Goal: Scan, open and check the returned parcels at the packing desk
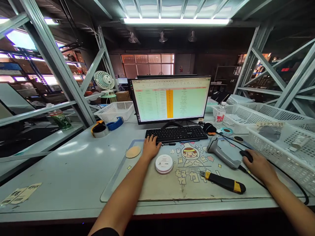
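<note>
My left hand [150,147] rests with its fingers stretched over the left end of a black keyboard [177,133]. My right hand [261,166] is curled over a black computer mouse [246,156] at the right of the desk mat [157,186]. Between my arms lie a round white tin [164,164], a grey barcode scanner [223,155] and a black and yellow utility knife [223,182]. A pen [168,144] sits just below the keyboard, and a round tan disc [133,151] lies left of my left hand. The monitor [171,100] behind shows a spreadsheet with an orange column.
Tape dispensers [100,129] stand at the left, near a white basket [116,110]. White plastic baskets [283,144] line the right side, with a bottle [220,113] by them. Paper labels [22,194] lie front left. Metal frame posts [59,62] flank the desk.
</note>
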Demonstrator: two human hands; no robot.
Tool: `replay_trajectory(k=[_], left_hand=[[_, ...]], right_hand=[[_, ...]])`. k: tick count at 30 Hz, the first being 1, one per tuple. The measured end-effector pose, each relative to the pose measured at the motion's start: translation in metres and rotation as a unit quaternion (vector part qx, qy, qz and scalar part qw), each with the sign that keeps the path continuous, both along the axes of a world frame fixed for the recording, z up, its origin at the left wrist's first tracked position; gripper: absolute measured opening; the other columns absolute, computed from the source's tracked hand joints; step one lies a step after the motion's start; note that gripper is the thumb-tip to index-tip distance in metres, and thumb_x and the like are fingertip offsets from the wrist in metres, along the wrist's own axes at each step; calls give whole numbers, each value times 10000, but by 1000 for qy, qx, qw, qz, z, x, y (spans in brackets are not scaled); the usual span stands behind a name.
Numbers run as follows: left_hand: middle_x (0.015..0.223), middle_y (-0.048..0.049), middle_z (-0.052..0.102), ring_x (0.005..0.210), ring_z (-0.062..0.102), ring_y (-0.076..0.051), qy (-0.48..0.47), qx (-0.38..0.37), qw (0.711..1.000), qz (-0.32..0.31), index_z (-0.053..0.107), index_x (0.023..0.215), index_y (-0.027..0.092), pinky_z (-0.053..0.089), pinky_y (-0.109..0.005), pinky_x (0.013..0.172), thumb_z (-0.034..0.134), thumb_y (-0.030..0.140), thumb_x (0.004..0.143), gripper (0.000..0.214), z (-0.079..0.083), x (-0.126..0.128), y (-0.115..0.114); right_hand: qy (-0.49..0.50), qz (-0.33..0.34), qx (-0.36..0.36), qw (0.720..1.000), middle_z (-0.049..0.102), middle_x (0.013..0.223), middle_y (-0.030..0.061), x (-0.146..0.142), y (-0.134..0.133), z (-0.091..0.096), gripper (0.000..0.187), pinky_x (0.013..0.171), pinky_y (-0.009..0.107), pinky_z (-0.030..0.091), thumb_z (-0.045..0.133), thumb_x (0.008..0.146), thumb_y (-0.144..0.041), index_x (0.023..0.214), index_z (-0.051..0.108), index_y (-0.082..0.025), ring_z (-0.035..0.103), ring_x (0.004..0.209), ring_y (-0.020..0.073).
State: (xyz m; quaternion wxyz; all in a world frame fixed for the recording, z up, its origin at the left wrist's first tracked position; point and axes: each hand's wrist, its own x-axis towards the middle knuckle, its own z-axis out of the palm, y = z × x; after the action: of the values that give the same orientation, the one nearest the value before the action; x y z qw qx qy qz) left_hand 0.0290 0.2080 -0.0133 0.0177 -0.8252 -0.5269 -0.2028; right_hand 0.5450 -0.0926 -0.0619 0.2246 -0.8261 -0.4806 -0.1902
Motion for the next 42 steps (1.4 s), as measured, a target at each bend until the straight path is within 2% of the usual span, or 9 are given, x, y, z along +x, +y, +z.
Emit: replay_trajectory(k=[3, 20, 28, 36, 42], left_hand=[[1670, -161, 409, 1563, 324, -400, -3, -5, 1000, -3, 517, 1538, 146, 244, -539, 1299, 472, 506, 1032, 623, 0, 1, -2], [1673, -162, 401, 1558, 338, -398, 4, -6, 1000, -6, 517, 1540, 155, 254, -529, 1296, 490, 492, 1028, 613, 2, 2, -7], [1679, -156, 393, 1564, 322, -406, 8, -11, 1000, -6, 506, 1552, 154, 240, -532, 1300, 482, 504, 1032, 627, 3, 2, -7], [1678, -159, 395, 1562, 325, -401, 4, -9, 1000, -8, 510, 1544, 163, 247, -539, 1296, 495, 497, 1027, 615, 2, 2, -7], [1685, -153, 383, 1562, 317, -411, 1, -11, 1000, -10, 505, 1552, 157, 234, -542, 1301, 488, 499, 1032, 623, 0, 2, -7]], right_hand=[[-5, 1, -6, 1000, 667, 1379, 156, 2, -1, -2, 545, 1073, 502, 515, 420, 976, -503, 1343, 632, -159, 657, 1202, 340], [8, -16, -12, 1000, 680, 1344, 179, 2, 1, -1, 560, 1007, 506, 540, 447, 963, -509, 1361, 603, -148, 668, 1180, 354], [3, -10, 21, 1000, 692, 1321, 158, -14, -4, 14, 519, 1004, 495, 540, 468, 956, -513, 1323, 633, -185, 668, 1171, 355], [20, -24, -13, 999, 666, 1401, 105, -11, -5, 9, 502, 999, 497, 540, 444, 948, -494, 1335, 622, -228, 671, 1173, 341], [10, -30, -44, 999, 632, 1454, 82, -14, -7, 13, 535, 1027, 479, 523, 380, 974, -515, 1369, 611, -240, 645, 1240, 334]])
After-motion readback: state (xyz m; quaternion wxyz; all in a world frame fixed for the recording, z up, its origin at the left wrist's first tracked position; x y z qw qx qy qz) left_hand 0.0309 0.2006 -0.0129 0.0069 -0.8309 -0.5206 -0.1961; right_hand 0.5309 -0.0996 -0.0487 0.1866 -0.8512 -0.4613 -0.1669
